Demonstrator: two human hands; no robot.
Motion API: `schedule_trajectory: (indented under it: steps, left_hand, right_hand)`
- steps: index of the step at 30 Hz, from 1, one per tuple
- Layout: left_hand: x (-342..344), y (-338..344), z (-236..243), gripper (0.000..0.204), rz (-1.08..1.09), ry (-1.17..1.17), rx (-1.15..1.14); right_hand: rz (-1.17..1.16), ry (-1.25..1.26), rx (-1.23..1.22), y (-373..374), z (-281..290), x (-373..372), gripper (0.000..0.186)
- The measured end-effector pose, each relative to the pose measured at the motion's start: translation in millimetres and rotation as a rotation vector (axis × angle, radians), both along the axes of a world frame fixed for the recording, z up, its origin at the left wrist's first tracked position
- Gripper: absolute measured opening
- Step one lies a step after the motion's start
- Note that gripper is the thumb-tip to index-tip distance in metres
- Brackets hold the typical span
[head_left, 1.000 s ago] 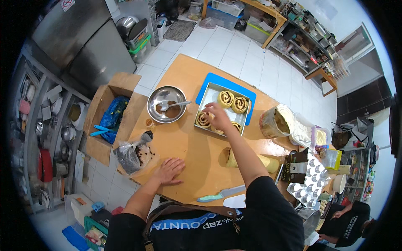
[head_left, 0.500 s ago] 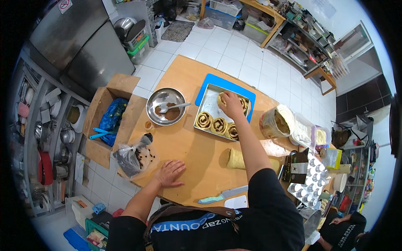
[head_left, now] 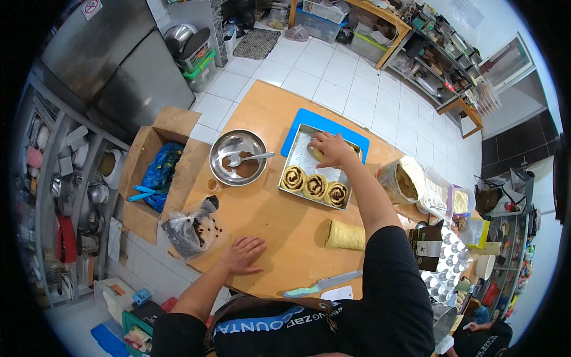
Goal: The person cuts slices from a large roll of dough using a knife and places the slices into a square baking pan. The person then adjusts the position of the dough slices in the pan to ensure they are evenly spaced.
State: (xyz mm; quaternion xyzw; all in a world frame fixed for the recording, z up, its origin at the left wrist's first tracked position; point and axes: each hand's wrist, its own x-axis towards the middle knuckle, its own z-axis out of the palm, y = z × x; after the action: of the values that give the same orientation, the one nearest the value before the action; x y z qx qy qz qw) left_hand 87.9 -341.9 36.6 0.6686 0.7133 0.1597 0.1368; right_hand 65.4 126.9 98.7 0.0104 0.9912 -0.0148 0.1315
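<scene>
My left hand (head_left: pixel 244 253) lies flat on the wooden table (head_left: pixel 232 279), fingers apart, holding nothing, beside a clear plastic bag (head_left: pixel 187 229) of small dark bits. My right hand (head_left: pixel 330 149) reaches into the square metal pan (head_left: pixel 285 181), its fingers curved over a spiral dough roll (head_left: pixel 317 153) near the back and hiding much of it. Three spiral rolls (head_left: pixel 315 187) sit along the pan's front. The pan rests on a blue mat (head_left: pixel 297 122). Left of it is a steel bowl (head_left: pixel 226 146) with brown powder and a spoon. A dough log (head_left: pixel 345 235) lies below the pan.
A knife (head_left: pixel 321 285) lies at the near edge. Tubs (head_left: pixel 434 196), a large bag (head_left: pixel 398 178) and muffin tins (head_left: pixel 446 268) crowd the right side. An open cardboard box (head_left: pixel 137 166) stands left of the table. A co-worker (head_left: pixel 482 339) is at the lower right.
My right hand has moved toward the pan's back and slightly leftward onto a roll, uncovering the front row. My left hand stays on the table. The co-worker has shifted downward.
</scene>
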Motion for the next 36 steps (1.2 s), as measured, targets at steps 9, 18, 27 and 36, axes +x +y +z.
schedule_trajectory:
  steps: [9,18,27,36]
  left_hand:
    - [-1,3,-5,0.074,-0.015,-0.038,0.033]
    - [-2,-1,-4,0.074,-0.016,-0.059,-0.041]
    - [-3,1,2,0.073,-0.006,-0.058,-0.024]
    - [-3,4,-1,0.073,-0.034,-0.104,-0.003]
  right_hand:
    - [0.017,-0.149,0.029,30,-24,-5,0.060]
    - [-0.223,0.210,0.001,-11,-2,6,0.086]
    - [-0.290,0.141,-0.081,9,-21,12,0.087]
    - [-0.273,0.023,-0.116,37,-28,24,0.101]
